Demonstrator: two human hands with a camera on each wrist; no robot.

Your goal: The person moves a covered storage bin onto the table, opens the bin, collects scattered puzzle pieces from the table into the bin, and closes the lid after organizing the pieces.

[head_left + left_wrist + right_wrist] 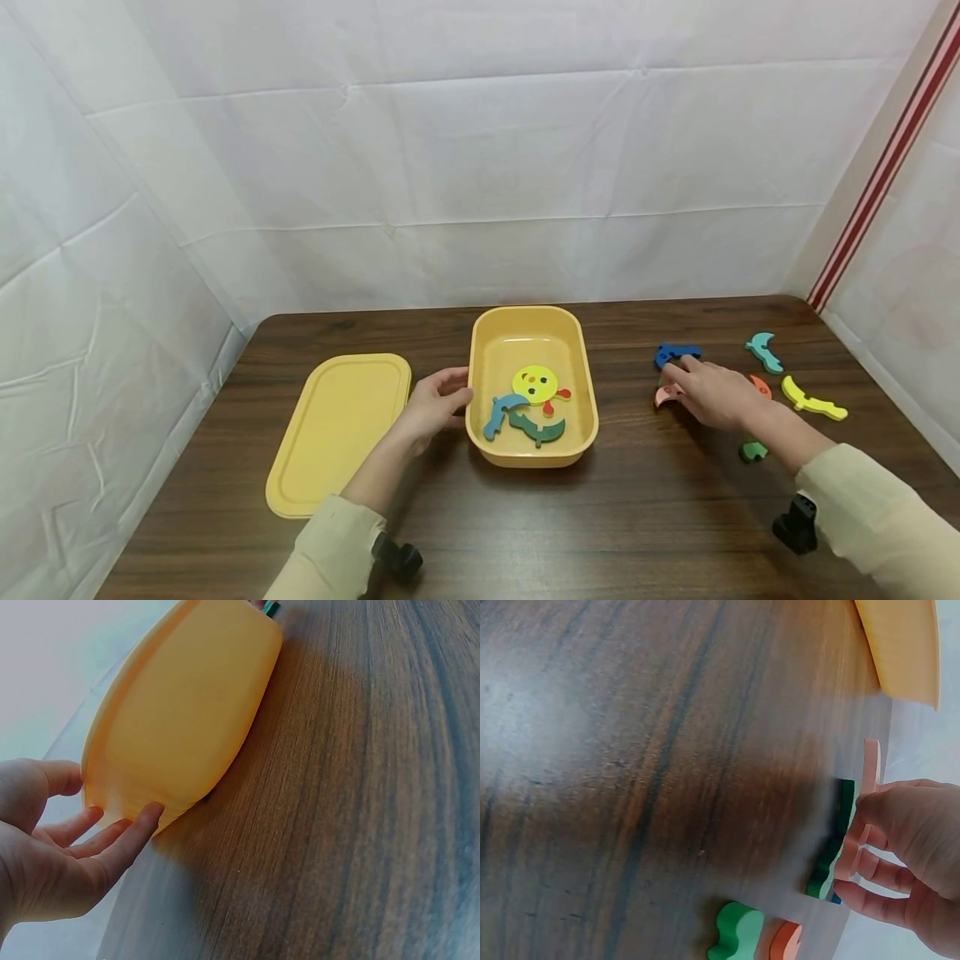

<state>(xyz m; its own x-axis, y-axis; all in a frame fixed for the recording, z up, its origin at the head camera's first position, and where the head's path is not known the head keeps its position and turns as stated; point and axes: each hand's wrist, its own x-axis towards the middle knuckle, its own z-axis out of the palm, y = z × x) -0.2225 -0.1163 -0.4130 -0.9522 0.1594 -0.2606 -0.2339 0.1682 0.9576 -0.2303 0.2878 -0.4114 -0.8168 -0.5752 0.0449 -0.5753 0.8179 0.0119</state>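
Observation:
A yellow rectangular bin (534, 454) stands mid-table. Inside lie a yellow smiling-face piece (534, 384) with red feet, a blue curved piece (495, 417) and a dark green curved piece (542, 431). My left hand (435, 404) touches the bin's left side; in the left wrist view its fingers (139, 836) lie fairly straight against the outer wall. To the right, my right hand (712, 392) pinches a flat pink curved piece (850, 851) between thumb and fingers. Close beside that piece is a green wavy piece (823, 874), mostly hidden in the head view.
A yellow lid (337, 433) lies left of the bin. Around my right hand are a dark blue piece (667, 355), a teal piece (765, 352), a yellow piece (813, 403), an orange piece (761, 386) and a bright green piece (753, 451). White sheeting (487, 167) hangs behind the table.

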